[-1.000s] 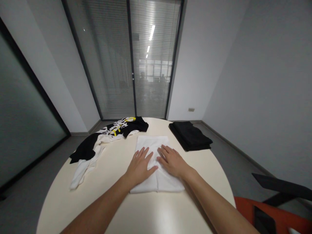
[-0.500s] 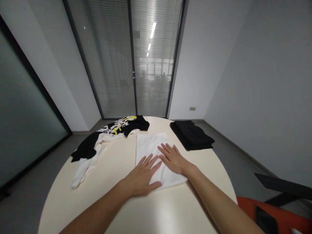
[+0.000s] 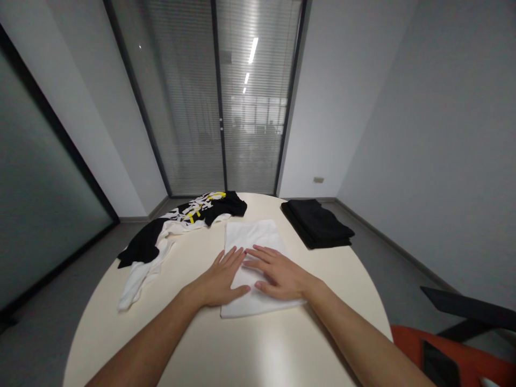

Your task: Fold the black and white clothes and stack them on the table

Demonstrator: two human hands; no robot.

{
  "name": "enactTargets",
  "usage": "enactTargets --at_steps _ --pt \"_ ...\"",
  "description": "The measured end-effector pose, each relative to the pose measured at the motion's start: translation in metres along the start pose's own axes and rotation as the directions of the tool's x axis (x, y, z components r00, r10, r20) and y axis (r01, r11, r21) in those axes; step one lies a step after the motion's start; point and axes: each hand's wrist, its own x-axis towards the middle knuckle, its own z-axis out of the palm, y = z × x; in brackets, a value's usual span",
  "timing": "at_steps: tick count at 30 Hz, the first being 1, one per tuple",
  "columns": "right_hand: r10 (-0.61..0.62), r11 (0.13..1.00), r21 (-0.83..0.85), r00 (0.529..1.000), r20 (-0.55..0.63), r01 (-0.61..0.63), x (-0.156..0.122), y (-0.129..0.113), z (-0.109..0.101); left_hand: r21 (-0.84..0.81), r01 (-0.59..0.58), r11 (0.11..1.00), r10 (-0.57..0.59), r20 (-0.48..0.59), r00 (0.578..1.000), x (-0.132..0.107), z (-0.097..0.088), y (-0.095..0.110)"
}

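At the lower centre of the frame, the left hand [image 3: 220,280] and the right hand [image 3: 284,275] lie open, gripping nothing, over the white cloth [image 3: 253,234], seemingly to keep it flat on the worktop [image 3: 221,349].

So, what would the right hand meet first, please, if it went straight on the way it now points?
Probably the left hand, whose fingers show just ahead over the folded white cloth, though depth is hard to judge.
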Motion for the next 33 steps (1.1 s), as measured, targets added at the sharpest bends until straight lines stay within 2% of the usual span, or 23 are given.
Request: enactTargets --at_steps 5,11,13,15,18,20,23,25,26,27,28,29,31,33 --pt "0.062 0.995 0.076 0.998 0.014 -0.063 -0.002 0.011 0.008 -0.014 0.024 1.0 -0.024 -0.003 1.0 0.0 0.0 -0.01" --pt "0.205 0.97 0.141 0.978 -0.045 -0.197 -0.02 0.04 -0.01 0.034 0.038 0.999 -0.039 0.03 0.999 0.001 -0.003 -0.007" --pt "0.227 0.963 0.159 0.973 -0.036 -0.219 -0.025 0.045 -0.012 0.054 0.042 0.998 -0.042 0.005 0.999 0.003 -0.004 -0.008" --pt "0.249 0.958 0.149 0.969 -0.015 -0.244 -0.025 0.048 -0.009 0.102 0.07 0.992 -0.063 -0.069 0.996 0.005 -0.004 -0.008" --pt "0.31 0.944 0.115 0.951 0.014 -0.309 -0.02 0.049 -0.003 0.173 0.167 0.971 -0.126 -0.224 0.966 0.007 -0.007 -0.005" --pt "0.326 0.939 0.118 0.945 0.008 -0.324 -0.018 0.049 -0.002 0.164 0.24 0.957 -0.188 -0.279 0.942 0.006 -0.011 -0.001" --pt "0.313 0.944 0.137 0.947 -0.076 -0.301 -0.023 0.052 -0.009 0.066 0.361 0.93 -0.335 -0.249 0.909 0.001 -0.022 0.002" --pt "0.393 0.91 0.192 0.912 -0.119 -0.368 -0.031 0.054 -0.019 -0.033 0.431 0.902 -0.43 -0.17 0.887 -0.004 -0.032 0.0" --pt "0.46 0.871 0.245 0.883 -0.098 -0.426 -0.037 0.056 -0.023 -0.09 0.446 0.89 -0.454 -0.121 0.882 -0.006 -0.037 -0.003" --pt "0.518 0.818 0.309 0.855 -0.028 -0.485 -0.042 0.056 -0.028 -0.151 0.449 0.881 -0.462 -0.064 0.885 -0.009 -0.041 -0.006" --pt "0.545 0.755 0.381 0.834 0.089 -0.534 -0.047 0.057 -0.031 -0.219 0.444 0.869 -0.455 0.001 0.891 -0.011 -0.044 -0.009" --pt "0.538 0.684 0.445 0.812 0.228 -0.578 -0.051 0.057 -0.034 -0.292 0.434 0.852 -0.434 0.069 0.898 -0.013 -0.047 -0.013" --pt "0.442 0.556 0.535 0.772 0.457 -0.636 -0.056 0.057 -0.036 -0.425 0.424 0.8 -0.372 0.202 0.906 -0.017 -0.05 -0.019" --pt "0.358 0.486 0.582 0.756 0.547 -0.652 -0.057 0.055 -0.036 -0.499 0.428 0.754 -0.319 0.291 0.902 -0.019 -0.05 -0.025"
